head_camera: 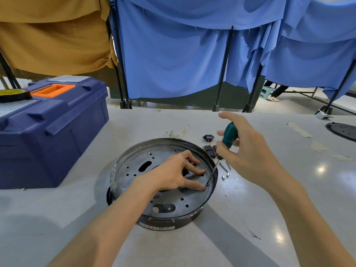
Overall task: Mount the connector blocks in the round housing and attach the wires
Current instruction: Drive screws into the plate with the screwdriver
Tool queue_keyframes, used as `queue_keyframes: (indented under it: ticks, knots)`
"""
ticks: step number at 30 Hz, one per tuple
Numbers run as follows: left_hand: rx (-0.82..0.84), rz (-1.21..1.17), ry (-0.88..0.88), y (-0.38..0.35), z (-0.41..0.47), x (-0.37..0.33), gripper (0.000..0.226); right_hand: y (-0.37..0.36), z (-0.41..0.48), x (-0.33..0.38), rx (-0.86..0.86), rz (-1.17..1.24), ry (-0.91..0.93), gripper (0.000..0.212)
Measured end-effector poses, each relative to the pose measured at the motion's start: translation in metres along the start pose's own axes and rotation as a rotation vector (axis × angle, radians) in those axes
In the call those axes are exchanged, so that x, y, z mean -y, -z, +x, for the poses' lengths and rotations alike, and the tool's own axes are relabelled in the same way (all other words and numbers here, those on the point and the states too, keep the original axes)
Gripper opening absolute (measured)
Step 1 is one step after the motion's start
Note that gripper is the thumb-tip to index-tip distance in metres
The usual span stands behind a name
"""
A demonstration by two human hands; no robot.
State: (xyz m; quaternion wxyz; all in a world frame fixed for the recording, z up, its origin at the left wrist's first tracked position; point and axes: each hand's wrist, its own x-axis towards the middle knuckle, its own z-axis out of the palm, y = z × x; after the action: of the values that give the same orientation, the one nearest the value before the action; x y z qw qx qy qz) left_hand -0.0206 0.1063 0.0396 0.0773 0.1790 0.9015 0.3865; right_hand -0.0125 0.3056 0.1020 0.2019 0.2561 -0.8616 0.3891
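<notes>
The round metal housing (134, 170) lies open side up in the middle of the table. My left hand (173, 174) rests inside it, fingers spread and pressing on a dark part that is mostly hidden under them. My right hand (248, 149) grips the green handle of a screwdriver (229, 134). Its shaft slants down over the rim, and the tip sits on a screw beside my left thumb. Black connector blocks (210, 149) and a black socket (208, 137) lie just beyond the rim. A bundle of thin wires (178, 132) lies farther back.
A blue toolbox (50, 130) with an orange handle and a tape roll (13, 94) on top stands at the left. Loose screws and standoffs (225, 170) lie right of the housing. A black round plate (342, 131) is at the far right edge. Blue and tan cloth screens hang behind.
</notes>
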Motion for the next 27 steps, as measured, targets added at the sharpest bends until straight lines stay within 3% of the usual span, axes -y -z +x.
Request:
queue_keyframes:
  ticks: [4, 8, 13, 21, 24, 27]
  knots:
    - [0.005, 0.062, -0.011, 0.0, 0.002, 0.0, 0.048, 0.001, 0.0, 0.003, 0.002, 0.109, 0.024, 0.073]
    - [0.004, 0.081, -0.013, 0.0, 0.001, 0.0, 0.05, -0.008, 0.0, 0.006, -0.099, -0.076, 0.055, 0.058]
    - [-0.008, 0.103, -0.021, -0.001, 0.001, -0.002, 0.051, 0.0, 0.005, -0.007, 0.032, 0.045, -0.025, 0.047]
    - [-0.051, 0.247, -0.01, -0.008, 0.0, -0.01, 0.057, 0.001, 0.005, 0.004, -0.151, -0.021, 0.018, 0.061]
    - [-0.083, 0.32, 0.023, -0.013, 0.0, -0.014, 0.06, 0.0, 0.009, 0.002, -0.12, -0.039, 0.009, 0.049]
    - [-0.126, 0.423, 0.07, -0.018, -0.002, -0.021, 0.06, 0.0, 0.013, -0.001, -0.014, 0.077, -0.019, 0.019]
